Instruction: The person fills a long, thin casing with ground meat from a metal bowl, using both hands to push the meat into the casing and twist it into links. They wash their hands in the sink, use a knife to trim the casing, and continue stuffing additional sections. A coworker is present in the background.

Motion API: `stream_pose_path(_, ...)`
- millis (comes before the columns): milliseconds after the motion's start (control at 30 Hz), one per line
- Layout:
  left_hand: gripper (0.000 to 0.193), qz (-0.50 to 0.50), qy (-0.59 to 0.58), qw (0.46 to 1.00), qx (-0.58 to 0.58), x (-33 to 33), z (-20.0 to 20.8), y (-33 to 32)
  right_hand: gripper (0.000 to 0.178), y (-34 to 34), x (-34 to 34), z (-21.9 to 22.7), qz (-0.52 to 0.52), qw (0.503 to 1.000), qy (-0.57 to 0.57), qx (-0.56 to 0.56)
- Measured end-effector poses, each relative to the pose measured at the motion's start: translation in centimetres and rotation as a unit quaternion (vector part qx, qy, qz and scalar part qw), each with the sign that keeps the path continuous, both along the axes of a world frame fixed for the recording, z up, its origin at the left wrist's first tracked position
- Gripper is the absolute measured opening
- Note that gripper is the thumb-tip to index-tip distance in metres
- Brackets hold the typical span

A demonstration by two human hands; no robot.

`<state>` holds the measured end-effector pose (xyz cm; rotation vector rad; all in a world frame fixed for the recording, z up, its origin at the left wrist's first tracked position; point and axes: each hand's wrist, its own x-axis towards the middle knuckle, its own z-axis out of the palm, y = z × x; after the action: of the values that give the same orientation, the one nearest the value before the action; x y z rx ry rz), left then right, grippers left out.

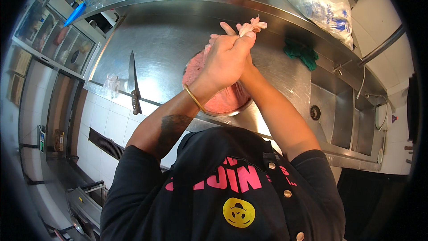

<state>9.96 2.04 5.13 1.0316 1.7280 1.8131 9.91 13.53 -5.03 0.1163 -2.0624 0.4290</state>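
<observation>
Apparently to catch scraps, the bowl [228, 114] sits close under the left hand [226, 60], clamped on a pink clump [253, 25]; the right hand [228, 28], partly hidden, can't be told.

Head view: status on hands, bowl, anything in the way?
Left hand closed around pale pink bunch; right hand mostly hidden, grip unclear. Bowl of pink mince-like mass beneath. Knife off to the left, not in the way.

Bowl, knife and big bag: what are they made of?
Bowl: probably polished metal; its rim shines silver. Knife: smooth grey blade, likely steel; brown handle, maybe wood, with pale rivet-like spots. Bag: likely thin, glossy plastic; it's whitish, see-through and crinkled.
</observation>
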Motion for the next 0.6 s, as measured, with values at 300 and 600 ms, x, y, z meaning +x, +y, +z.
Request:
stream_pose_path(300, 0.045, -0.015, -0.014, 1.000, 0.003, 1.9, 2.2, -1.1, 0.065, 1.0, 0.0, 0.7, 0.031, 0.999, -0.004, 0.023)
stream_pose_path(600, 0.044, -0.076, -0.101, 0.988, 0.091, 2.7, 4.2, -2.3, 0.068, -1.7, 1.9, 3.6, 0.123, 0.969, -0.036, -0.211)
